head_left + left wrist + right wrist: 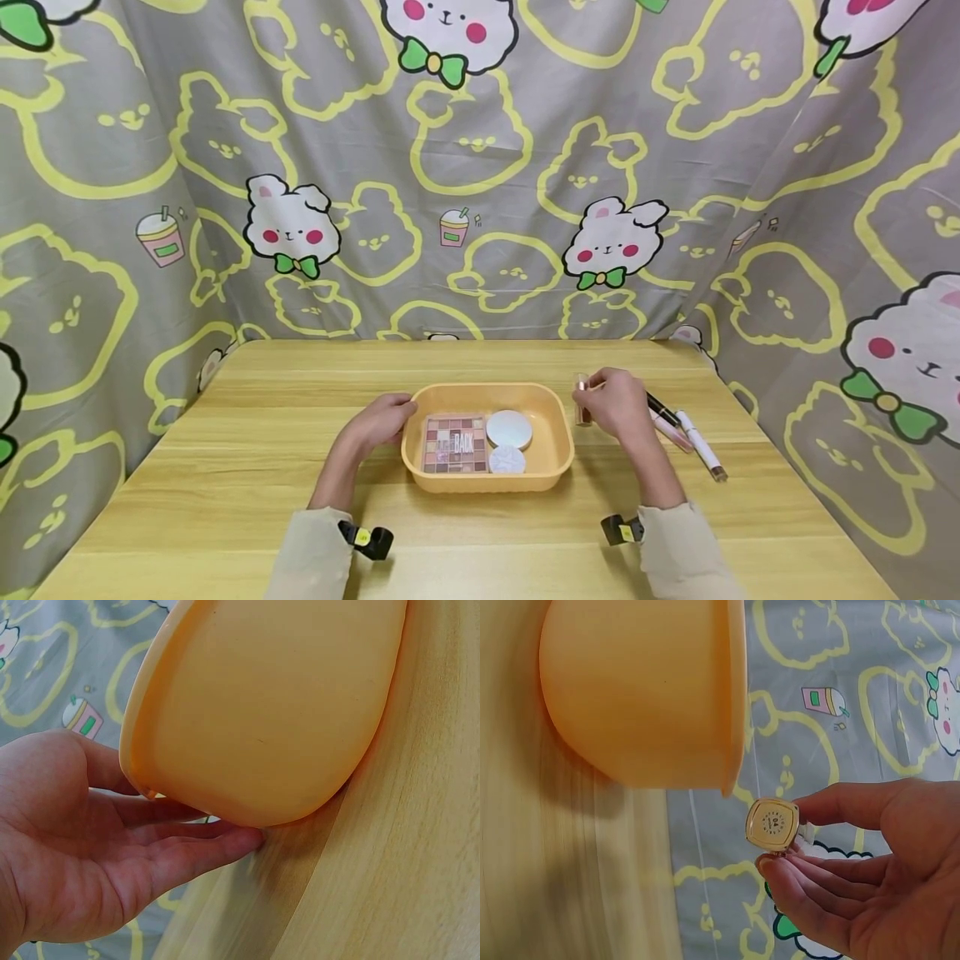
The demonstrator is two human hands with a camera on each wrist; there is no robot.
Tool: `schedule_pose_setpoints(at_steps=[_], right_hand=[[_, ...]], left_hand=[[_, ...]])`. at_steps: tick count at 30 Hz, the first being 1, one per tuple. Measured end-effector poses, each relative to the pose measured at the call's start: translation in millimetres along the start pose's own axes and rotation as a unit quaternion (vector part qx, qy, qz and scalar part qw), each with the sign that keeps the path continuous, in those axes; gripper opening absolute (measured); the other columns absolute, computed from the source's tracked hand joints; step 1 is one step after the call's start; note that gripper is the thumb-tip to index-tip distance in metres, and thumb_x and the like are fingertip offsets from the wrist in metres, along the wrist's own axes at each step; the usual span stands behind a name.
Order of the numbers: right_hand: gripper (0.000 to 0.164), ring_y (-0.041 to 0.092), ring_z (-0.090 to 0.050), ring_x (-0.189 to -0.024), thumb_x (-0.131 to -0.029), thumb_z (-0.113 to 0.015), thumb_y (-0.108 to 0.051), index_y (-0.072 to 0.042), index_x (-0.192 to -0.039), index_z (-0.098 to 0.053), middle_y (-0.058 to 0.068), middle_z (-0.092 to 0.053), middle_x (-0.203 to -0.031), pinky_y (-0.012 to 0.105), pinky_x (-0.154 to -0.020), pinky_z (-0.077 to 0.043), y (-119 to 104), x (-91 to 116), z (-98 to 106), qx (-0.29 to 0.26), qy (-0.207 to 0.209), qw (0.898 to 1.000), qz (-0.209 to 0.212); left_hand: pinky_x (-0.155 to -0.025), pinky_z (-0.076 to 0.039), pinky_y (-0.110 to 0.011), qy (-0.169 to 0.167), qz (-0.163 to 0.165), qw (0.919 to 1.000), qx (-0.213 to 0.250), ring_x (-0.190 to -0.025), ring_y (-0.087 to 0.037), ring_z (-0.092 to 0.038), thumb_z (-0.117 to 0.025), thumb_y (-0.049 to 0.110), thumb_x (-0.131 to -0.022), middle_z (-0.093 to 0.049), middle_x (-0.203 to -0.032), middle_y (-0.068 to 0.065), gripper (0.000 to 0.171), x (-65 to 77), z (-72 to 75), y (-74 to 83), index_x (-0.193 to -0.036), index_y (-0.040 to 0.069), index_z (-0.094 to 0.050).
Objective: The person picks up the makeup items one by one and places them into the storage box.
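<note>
Just off the R end of the yellow tub (487,483), the R hand (618,402) has its fingers clamped on a small tube (582,414), thumb one side, fingertips the other; prob. a light pinch b/c it's slim & smooth. Tube's dark reddish at one end, clear at the other, w/ a squarish gold base, rounded corners, tiny print, turned twd the wrist. At the L end, the L hand (386,417) grips the rim, thumb at the lip & other fingers along the outside wall, prob. to steady the tub, which looks light: thin, smooth plastic, rounded corners, flared lip. Inside, the palette (454,446) lies flat, likely b/c it's broad & thin: squarish, w/ a grid of pink-brown pans, "BACK" lettered across. Next to it, a big round compact (509,430), pale w/ a soft sheen, & a small round compact (507,460), marbled; touching or overlapping, can't tell. Past the R hand, a black pen (662,408), a pinkish tube (677,435) & a white tube (699,443) lie on their sides, close together, prob. b/c they're too slim to stand well. Worktop (465,533) is wood-grained, straw-coloured; soft grey curtain (367,158) w/ yellow outlines hangs behind.
</note>
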State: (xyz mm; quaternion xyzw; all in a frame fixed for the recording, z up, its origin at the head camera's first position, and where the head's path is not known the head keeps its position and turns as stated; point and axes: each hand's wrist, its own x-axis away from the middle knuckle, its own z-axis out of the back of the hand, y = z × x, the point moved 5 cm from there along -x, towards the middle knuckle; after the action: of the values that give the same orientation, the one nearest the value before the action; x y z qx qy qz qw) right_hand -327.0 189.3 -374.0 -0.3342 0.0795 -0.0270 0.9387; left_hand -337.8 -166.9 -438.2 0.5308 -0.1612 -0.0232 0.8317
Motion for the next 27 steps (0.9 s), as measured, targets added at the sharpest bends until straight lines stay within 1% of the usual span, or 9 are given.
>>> schedule_pose_setpoints(at_steps=[7,12,16,21,24,27], right_hand=[[0.029,0.017,-0.066,-0.065,-0.086,-0.071,-0.023,0.000,-0.102,-0.071,0.001,-0.072,-0.064,0.029,-0.058,-0.048,-11,3,-6,-0.013,-0.003,1.000,0.002],[0.028,0.016,-0.067,-0.060,-0.086,-0.071,-0.020,0.003,-0.103,-0.070,0.004,-0.072,-0.066,0.028,-0.053,-0.048,-22,7,-12,-0.032,-0.008,0.999,0.014],[0.034,0.016,-0.069,-0.060,-0.087,-0.072,-0.017,0.006,-0.112,-0.067,0.006,-0.074,-0.070,0.027,-0.053,-0.051,-29,10,-18,-0.045,-0.019,0.999,0.024],[0.042,0.014,-0.068,-0.059,-0.088,-0.072,-0.015,0.006,-0.123,-0.063,0.007,-0.075,-0.075,0.028,-0.054,-0.053,-36,13,-25,-0.045,-0.025,0.998,0.037],[0.043,0.014,-0.068,-0.060,-0.087,-0.073,-0.014,0.003,-0.125,-0.063,0.008,-0.075,-0.077,0.029,-0.054,-0.052,-41,16,-29,-0.036,-0.023,0.998,0.051],[0.041,0.015,-0.067,-0.062,-0.087,-0.075,-0.013,0.001,-0.124,-0.065,0.009,-0.074,-0.080,0.029,-0.054,-0.051,-44,18,-33,-0.022,-0.023,0.997,0.063]], left_hand=[[-0.096,-0.056,-0.045,0.002,0.002,1.0000,0.003,-0.126,-0.035,-0.059,-0.038,0.020,-0.109,-0.053,-0.143,-0.028,0.054,0.0,-0.2,0.5,-0.152,-0.012,-0.033],[-0.098,-0.055,-0.046,0.001,0.006,1.0000,0.004,-0.129,-0.036,-0.057,-0.037,0.021,-0.109,-0.052,-0.145,-0.029,0.055,0.0,-0.3,0.4,-0.153,-0.011,-0.032],[-0.097,-0.055,-0.046,0.000,0.005,1.0000,0.005,-0.128,-0.037,-0.058,-0.038,0.020,-0.109,-0.054,-0.143,-0.028,0.054,-0.2,-0.1,0.5,-0.153,-0.011,-0.033],[-0.098,-0.055,-0.046,0.000,0.004,1.0000,0.000,-0.128,-0.037,-0.058,-0.038,0.020,-0.109,-0.054,-0.143,-0.028,0.054,-0.2,0.1,0.8,-0.152,-0.011,-0.033],[-0.098,-0.055,-0.046,0.001,0.005,1.0000,-0.004,-0.128,-0.036,-0.058,-0.038,0.020,-0.109,-0.053,-0.143,-0.028,0.054,0.0,0.2,0.9,-0.152,-0.012,-0.033],[-0.097,-0.055,-0.046,0.002,0.006,1.0000,-0.006,-0.128,-0.036,-0.058,-0.038,0.020,-0.109,-0.053,-0.143,-0.028,0.055,0.0,0.2,1.0,-0.153,-0.012,-0.033]])
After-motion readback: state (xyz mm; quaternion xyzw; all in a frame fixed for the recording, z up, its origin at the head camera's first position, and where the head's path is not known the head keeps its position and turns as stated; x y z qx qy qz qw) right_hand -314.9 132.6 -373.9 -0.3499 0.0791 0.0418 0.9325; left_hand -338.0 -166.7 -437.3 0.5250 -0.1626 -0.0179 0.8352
